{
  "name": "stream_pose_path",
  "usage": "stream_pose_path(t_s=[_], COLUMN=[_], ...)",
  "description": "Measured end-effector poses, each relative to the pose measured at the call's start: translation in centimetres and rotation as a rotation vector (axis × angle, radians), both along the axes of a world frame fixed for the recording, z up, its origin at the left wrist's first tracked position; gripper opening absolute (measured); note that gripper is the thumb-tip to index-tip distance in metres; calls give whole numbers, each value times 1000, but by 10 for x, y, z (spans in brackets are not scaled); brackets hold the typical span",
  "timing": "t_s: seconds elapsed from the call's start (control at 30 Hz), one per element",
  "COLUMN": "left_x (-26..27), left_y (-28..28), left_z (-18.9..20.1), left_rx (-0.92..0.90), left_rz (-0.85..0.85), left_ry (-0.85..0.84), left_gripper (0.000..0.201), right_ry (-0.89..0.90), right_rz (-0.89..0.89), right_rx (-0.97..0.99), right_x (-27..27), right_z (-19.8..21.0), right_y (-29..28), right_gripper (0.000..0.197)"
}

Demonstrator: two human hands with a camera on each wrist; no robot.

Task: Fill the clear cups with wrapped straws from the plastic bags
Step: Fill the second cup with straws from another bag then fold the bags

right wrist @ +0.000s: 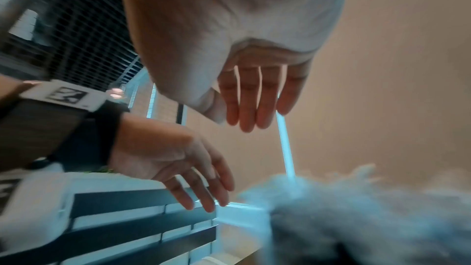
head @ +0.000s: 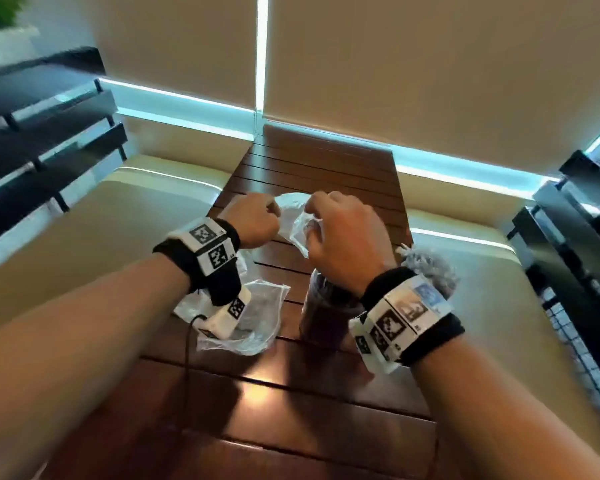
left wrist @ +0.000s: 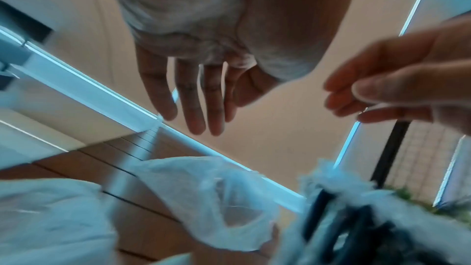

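Observation:
Both hands hover over the wooden table [head: 326, 393]. My left hand [head: 253, 216] has straight, slightly spread fingers [left wrist: 193, 104] and holds nothing. The fingers [right wrist: 252, 104] of my right hand [head: 340, 233] also hang straight and empty. Between and just below the hands lies a crumpled clear plastic bag [head: 293, 216] [left wrist: 203, 188], apart from both. Under my right wrist stands a clear cup [head: 326, 306] with dark contents. Frilly white ends of wrapped straws [head: 426, 268] [left wrist: 333, 184] [right wrist: 331, 198] stick up beside that wrist.
A second clear plastic bag [head: 250, 317] lies flat on the table under my left wrist. Cream cushioned seats [head: 118, 237] flank the narrow table. Dark slatted chair backs [head: 42, 133] stand at the left and a dark frame [head: 575, 254] at the right. Blinds [head: 430, 64] close off the far side.

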State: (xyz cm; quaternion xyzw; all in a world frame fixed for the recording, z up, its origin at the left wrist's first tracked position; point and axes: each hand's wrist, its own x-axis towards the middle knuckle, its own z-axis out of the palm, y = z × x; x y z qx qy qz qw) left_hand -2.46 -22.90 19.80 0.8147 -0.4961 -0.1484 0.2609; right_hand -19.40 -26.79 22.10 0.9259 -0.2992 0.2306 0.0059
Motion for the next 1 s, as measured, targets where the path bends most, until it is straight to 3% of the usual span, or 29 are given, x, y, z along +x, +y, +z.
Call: stream_pose_path(t_s=[0.1,0.2,0.3,0.47,0.6,0.7,0.8,0.9,1.0], left_x=[37,73,96,126,136,142,145,141,131], left_y=[37,64,76,69,61,55,55,58,64], left_z=[-19,-49,-81,-141,-146,-136,-106,-51,4], left_rx=[245,370,420,403,390,374,244,-41,-458], left_rz=[43,160,200,288,234,83,63,114,92], left_ry=[-106,-80,-88,-88,0,-23,-100,-302,-666], left_gripper=[24,30,33,50,66,48,24,23,19], right_ry=[145,352,555,679,699,699,564,118,-357], right_rz=[180,258,242,209,205,215,153,99,88], right_rx=[126,329,429,720,717,689,641,363,97], right_x=[50,83,92,86,71,67,72,85,99], right_z=[-30,-73,-115,-166,-194,-195,-179,-140,-86], right_y=[33,56,68,71,66,65,70,73,75], right_gripper=[32,43,49,71,49,41,39,28,28])
